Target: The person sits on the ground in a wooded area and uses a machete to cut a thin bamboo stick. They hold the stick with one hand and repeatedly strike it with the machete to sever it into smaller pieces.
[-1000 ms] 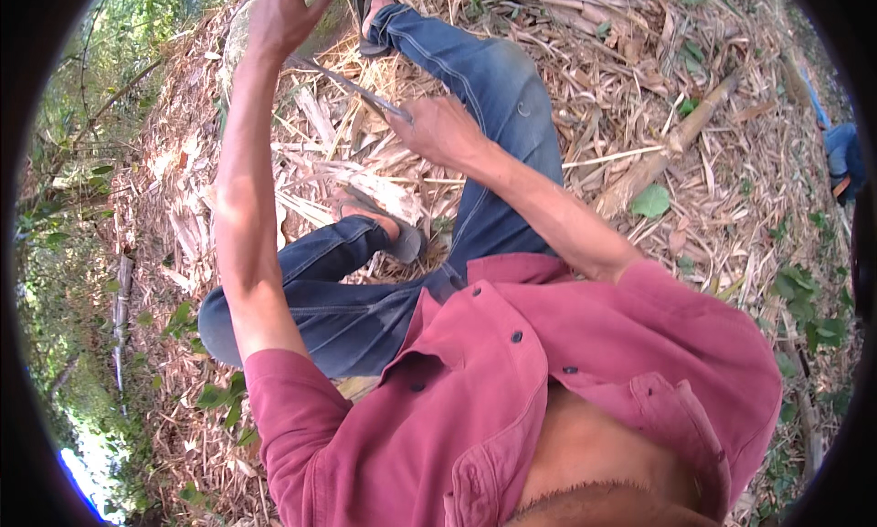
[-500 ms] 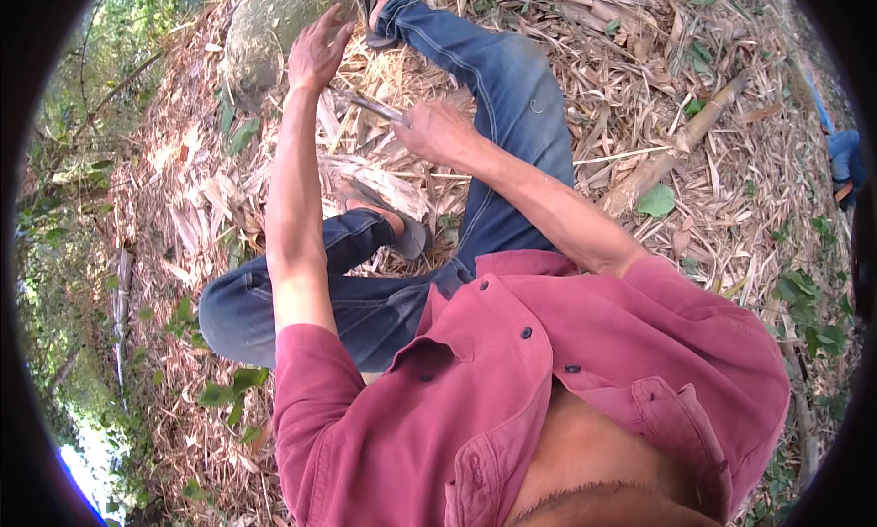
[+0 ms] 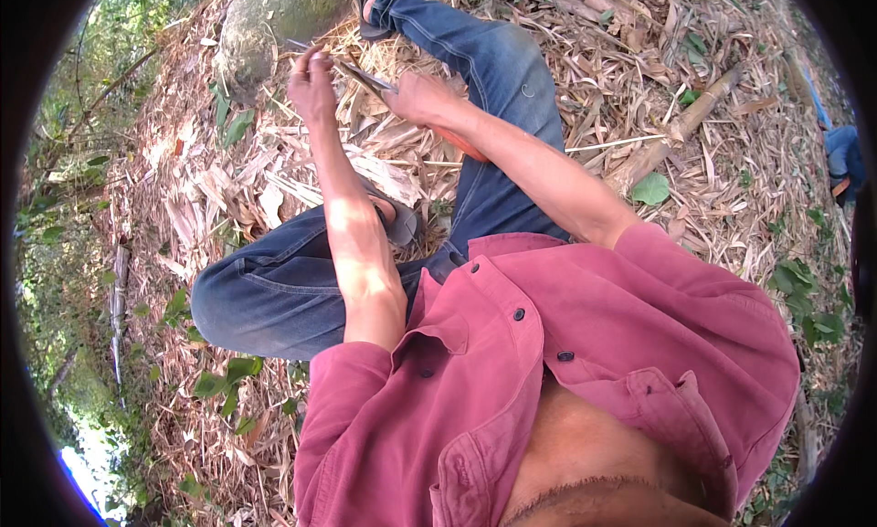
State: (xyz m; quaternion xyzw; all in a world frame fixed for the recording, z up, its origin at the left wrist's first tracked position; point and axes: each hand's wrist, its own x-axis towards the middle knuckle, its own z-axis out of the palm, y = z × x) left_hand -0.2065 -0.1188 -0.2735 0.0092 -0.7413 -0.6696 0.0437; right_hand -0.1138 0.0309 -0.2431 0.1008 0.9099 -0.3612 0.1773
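Note:
My right hand (image 3: 420,99) is closed round a knife, whose narrow dark blade (image 3: 365,78) points up and left toward my other hand. An orange length (image 3: 459,145) shows beneath my right wrist, roughly in line with the blade; it looks like the knife's handle end. Left of the blade tip, my left hand (image 3: 312,87) is raised with its fingers pinched together. A thin pale sliver (image 3: 297,44) sticks out at its fingertips, too small to make out well. Both hands are over the litter between my legs in blue jeans (image 3: 512,79).
A big mossy rounded boulder (image 3: 274,29) lies just beyond my left hand. Dry leaves and shavings (image 3: 301,184) cover the ground. On the right lie a thick cut stick (image 3: 676,130) and a blue bundle (image 3: 842,157). Green undergrowth (image 3: 64,189) lines the left side.
My left hand, spread open before, has come down and its fingers have closed around a thin sliver. The knife in my right hand has shifted slightly up and left, its orange part now showing.

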